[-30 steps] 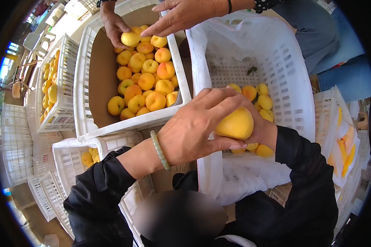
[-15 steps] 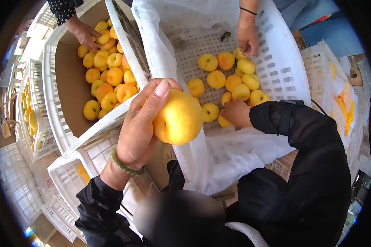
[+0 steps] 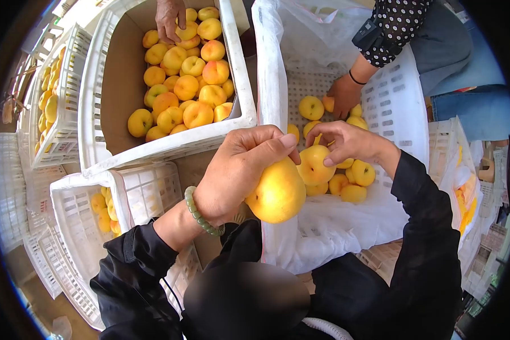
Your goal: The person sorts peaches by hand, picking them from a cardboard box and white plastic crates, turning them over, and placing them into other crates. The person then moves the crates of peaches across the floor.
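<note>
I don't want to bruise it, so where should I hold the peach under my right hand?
Cup the peach around its round upper half, coming from above: other peaches crowd it below and to the right, and the large peach in your left hand blocks its left. Your right hand sits on top; spread the fingers, don't pinch.

Left hand (image 3: 238, 170) grips a large yellow peach (image 3: 277, 195) at the near rim of the plastic-lined crate (image 3: 402, 107). Right hand (image 3: 354, 143) clasps a smaller peach (image 3: 313, 167) inside that crate. A co-worker's hand (image 3: 341, 96) touches loose peaches at its far end. Cardboard-lined crate (image 3: 164, 148) of peaches adjoins on the left.
</note>
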Demonstrator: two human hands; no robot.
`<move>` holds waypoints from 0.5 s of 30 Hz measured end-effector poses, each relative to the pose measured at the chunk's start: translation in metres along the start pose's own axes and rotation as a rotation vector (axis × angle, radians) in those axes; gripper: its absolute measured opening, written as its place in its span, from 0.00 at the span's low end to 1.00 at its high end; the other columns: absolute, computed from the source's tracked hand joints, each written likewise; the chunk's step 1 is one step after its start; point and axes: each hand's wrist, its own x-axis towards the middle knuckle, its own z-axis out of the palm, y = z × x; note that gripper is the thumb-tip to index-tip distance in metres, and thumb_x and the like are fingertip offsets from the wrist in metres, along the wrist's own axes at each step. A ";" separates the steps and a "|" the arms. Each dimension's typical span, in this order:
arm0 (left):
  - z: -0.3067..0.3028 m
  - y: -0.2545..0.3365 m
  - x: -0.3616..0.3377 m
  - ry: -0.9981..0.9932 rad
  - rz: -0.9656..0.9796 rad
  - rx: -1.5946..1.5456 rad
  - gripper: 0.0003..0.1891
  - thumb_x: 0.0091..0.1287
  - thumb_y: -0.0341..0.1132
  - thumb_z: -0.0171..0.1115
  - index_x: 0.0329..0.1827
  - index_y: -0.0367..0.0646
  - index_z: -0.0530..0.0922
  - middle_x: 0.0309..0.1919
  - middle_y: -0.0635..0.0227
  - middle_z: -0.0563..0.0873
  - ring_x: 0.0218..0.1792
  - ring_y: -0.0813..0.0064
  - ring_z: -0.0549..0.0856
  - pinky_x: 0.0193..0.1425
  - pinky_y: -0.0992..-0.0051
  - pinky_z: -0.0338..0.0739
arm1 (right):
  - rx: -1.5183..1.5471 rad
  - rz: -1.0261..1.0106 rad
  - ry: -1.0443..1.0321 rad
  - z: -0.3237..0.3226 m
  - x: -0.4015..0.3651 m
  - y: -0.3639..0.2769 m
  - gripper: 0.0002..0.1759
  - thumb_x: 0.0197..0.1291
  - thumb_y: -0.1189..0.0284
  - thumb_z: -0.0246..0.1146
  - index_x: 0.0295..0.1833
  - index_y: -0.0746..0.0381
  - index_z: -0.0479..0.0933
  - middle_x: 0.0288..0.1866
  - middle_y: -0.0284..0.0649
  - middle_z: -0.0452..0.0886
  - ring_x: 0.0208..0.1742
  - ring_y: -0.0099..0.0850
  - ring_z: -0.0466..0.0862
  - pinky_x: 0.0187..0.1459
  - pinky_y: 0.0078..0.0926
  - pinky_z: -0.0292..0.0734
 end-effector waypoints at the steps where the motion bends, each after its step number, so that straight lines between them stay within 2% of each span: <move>1: -0.003 0.001 -0.002 0.010 -0.014 0.012 0.18 0.70 0.44 0.52 0.32 0.38 0.78 0.28 0.66 0.82 0.27 0.78 0.81 0.35 0.79 0.76 | 0.310 -0.180 -0.067 0.000 -0.009 -0.018 0.29 0.40 0.67 0.69 0.51 0.63 0.71 0.38 0.37 0.75 0.43 0.26 0.77 0.47 0.23 0.74; 2: -0.005 0.000 -0.003 0.012 0.024 0.033 0.19 0.71 0.46 0.51 0.32 0.37 0.79 0.26 0.67 0.82 0.25 0.78 0.80 0.33 0.79 0.76 | 0.364 -0.272 -0.111 -0.003 -0.016 -0.031 0.33 0.40 0.65 0.69 0.54 0.63 0.69 0.41 0.38 0.75 0.43 0.27 0.78 0.50 0.23 0.74; 4: -0.013 0.005 -0.009 -0.050 -0.037 0.028 0.20 0.71 0.47 0.50 0.38 0.37 0.78 0.32 0.66 0.82 0.32 0.79 0.81 0.39 0.79 0.76 | 0.409 -0.384 -0.131 -0.006 -0.031 -0.054 0.33 0.41 0.64 0.68 0.55 0.64 0.68 0.44 0.40 0.75 0.45 0.28 0.79 0.53 0.24 0.75; 5: -0.015 0.004 -0.008 -0.058 -0.016 0.036 0.20 0.71 0.47 0.50 0.38 0.37 0.78 0.32 0.66 0.82 0.32 0.79 0.81 0.39 0.79 0.76 | 0.391 -0.394 -0.120 -0.005 -0.038 -0.062 0.33 0.41 0.64 0.68 0.55 0.64 0.68 0.44 0.40 0.75 0.45 0.28 0.79 0.53 0.24 0.75; 7: -0.015 0.002 -0.006 -0.080 0.144 0.177 0.22 0.71 0.49 0.50 0.51 0.37 0.75 0.43 0.65 0.80 0.43 0.80 0.78 0.47 0.78 0.73 | 0.471 -0.368 -0.098 0.003 -0.044 -0.075 0.30 0.49 0.62 0.64 0.56 0.64 0.67 0.46 0.42 0.76 0.45 0.29 0.80 0.47 0.25 0.79; 8: -0.014 0.003 -0.007 -0.080 0.149 0.184 0.22 0.71 0.49 0.50 0.51 0.37 0.75 0.43 0.65 0.80 0.43 0.80 0.78 0.47 0.78 0.73 | 0.468 -0.376 -0.096 0.008 -0.042 -0.077 0.30 0.49 0.62 0.64 0.56 0.64 0.67 0.46 0.42 0.76 0.45 0.29 0.80 0.47 0.25 0.79; 10: -0.007 0.011 -0.013 -0.176 0.025 0.082 0.26 0.71 0.51 0.50 0.62 0.38 0.67 0.51 0.67 0.76 0.50 0.82 0.74 0.52 0.78 0.70 | 0.562 -0.301 -0.096 0.018 -0.033 -0.080 0.25 0.57 0.61 0.56 0.56 0.63 0.66 0.47 0.43 0.76 0.44 0.29 0.81 0.40 0.26 0.82; 11: -0.007 0.012 -0.014 -0.184 -0.045 0.086 0.29 0.70 0.52 0.51 0.66 0.40 0.63 0.51 0.68 0.75 0.49 0.81 0.75 0.52 0.78 0.71 | 0.579 -0.292 -0.106 0.023 -0.029 -0.081 0.23 0.63 0.58 0.52 0.56 0.64 0.66 0.46 0.43 0.76 0.39 0.29 0.82 0.34 0.26 0.82; 12: -0.008 0.011 -0.015 -0.165 -0.049 0.092 0.29 0.70 0.52 0.51 0.66 0.40 0.63 0.51 0.68 0.75 0.49 0.81 0.75 0.52 0.78 0.71 | 0.580 -0.301 -0.124 0.028 -0.026 -0.082 0.23 0.63 0.58 0.52 0.56 0.64 0.66 0.46 0.43 0.76 0.39 0.29 0.82 0.34 0.26 0.82; 14: -0.010 0.010 -0.014 -0.166 -0.125 0.029 0.29 0.70 0.52 0.51 0.66 0.41 0.63 0.51 0.68 0.76 0.49 0.81 0.75 0.52 0.79 0.71 | 0.481 -0.267 -0.025 0.032 -0.027 -0.086 0.29 0.64 0.53 0.53 0.59 0.64 0.63 0.42 0.42 0.78 0.32 0.28 0.83 0.31 0.22 0.81; 15: -0.010 0.010 -0.015 -0.176 -0.113 -0.030 0.29 0.70 0.52 0.51 0.67 0.41 0.62 0.51 0.68 0.76 0.51 0.81 0.75 0.52 0.79 0.72 | 0.477 -0.260 -0.002 0.037 -0.028 -0.093 0.31 0.62 0.53 0.58 0.61 0.63 0.61 0.40 0.42 0.77 0.28 0.27 0.82 0.28 0.19 0.80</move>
